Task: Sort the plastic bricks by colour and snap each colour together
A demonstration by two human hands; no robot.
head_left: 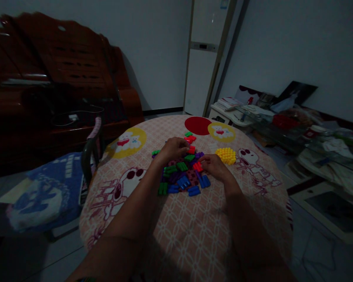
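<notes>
A pile of plastic building blocks lies mid-table. My left hand (174, 149) reaches over its far left part, fingers curled, with a red block (191, 150) at the fingertips. On the pile's right side, my right hand (214, 166) has its thumb and fingers closed on another red block (197, 167). Around them lie green blocks (170, 169), blue blocks (183, 182) and purple blocks. A yellow knobbly cluster of blocks (226, 156) sits just beyond my right hand. My left hand and forearm hide part of the pile.
The round table wears a patterned cloth (182, 239). At its left stands a chair with a blue cloth (51, 188). Behind are a wooden bench (73, 58) and a tall white cabinet-like unit (201, 74). A cluttered glass-topped stand (282, 133) runs along the right.
</notes>
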